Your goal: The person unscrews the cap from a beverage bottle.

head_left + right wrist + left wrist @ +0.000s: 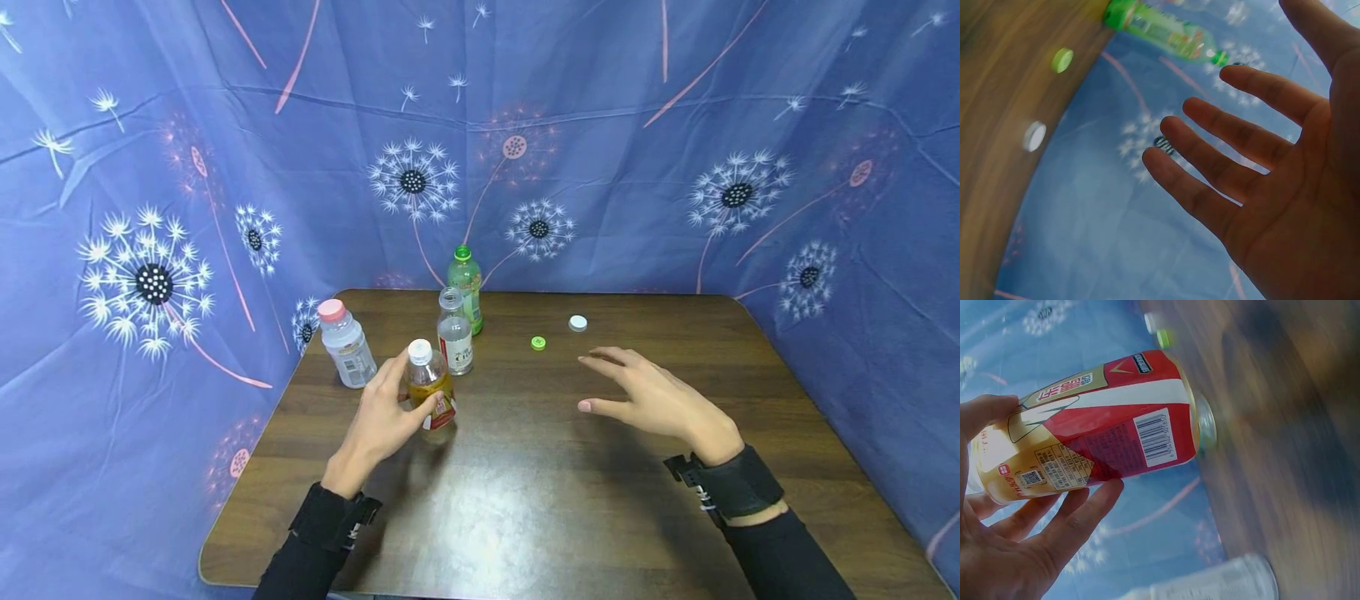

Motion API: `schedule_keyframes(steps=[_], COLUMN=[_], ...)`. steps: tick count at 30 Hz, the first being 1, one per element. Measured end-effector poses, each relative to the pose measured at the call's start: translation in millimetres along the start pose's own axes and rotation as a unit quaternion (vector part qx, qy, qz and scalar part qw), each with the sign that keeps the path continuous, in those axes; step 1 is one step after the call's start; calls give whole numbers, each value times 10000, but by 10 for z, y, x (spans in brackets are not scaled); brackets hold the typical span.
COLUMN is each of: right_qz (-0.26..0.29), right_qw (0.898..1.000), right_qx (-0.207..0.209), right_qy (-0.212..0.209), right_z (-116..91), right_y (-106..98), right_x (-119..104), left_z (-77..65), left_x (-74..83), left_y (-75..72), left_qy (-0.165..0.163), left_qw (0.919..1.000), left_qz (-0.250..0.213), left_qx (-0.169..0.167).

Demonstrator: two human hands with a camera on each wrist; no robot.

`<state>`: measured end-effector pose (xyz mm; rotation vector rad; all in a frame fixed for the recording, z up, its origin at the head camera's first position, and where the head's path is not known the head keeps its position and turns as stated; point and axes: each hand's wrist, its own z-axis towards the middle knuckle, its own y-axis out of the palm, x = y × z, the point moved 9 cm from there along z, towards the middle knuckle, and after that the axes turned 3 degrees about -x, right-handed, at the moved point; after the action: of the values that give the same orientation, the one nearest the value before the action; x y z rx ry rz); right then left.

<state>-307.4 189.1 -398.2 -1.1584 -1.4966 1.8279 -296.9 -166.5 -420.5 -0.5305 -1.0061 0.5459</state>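
My left hand [382, 417] grips a bottle [431, 387] with a white cap and a red and gold label. Fingers and thumb curl round its sides in the left wrist view, where the label's barcode [1155, 437] faces the camera. Whether the bottle's base touches the table I cannot tell. Just behind it stands an uncapped clear bottle [455, 337], and beyond that an uncapped green bottle [467, 287]. Over the right part of the table hovers my right hand [652, 398], fingers spread and holding nothing. A green cap [538, 342] and a white cap [577, 322] lie beyond it.
Left of my left hand, a whitish bottle with a pink cap [347, 346] stands near the edge of the brown wooden table [525, 483]. Blue cloth [615, 200] with dandelion prints hangs behind the table and along its sides.
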Motion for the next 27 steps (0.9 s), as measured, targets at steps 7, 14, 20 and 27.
schedule_keyframes(steps=[7, 14, 20, 27], right_qz=[35, -99, -67, 56], right_qw=[9991, 9942, 9913, 9885], right_qx=[75, 30, 45, 46], right_qy=[417, 1074, 1316, 1511], right_z=[-109, -323, -520, -711], right_y=[67, 132, 232, 297], right_x=[381, 826, 1117, 1315], left_z=[-75, -162, -247, -338], left_x=[-289, -566, -763, -1010], left_y=[-282, -446, -696, -986], left_qy=[-284, -542, -610, -972], left_qw=[9990, 9973, 9932, 9840], left_qz=[196, 110, 545, 926], left_qx=[300, 474, 832, 1171])
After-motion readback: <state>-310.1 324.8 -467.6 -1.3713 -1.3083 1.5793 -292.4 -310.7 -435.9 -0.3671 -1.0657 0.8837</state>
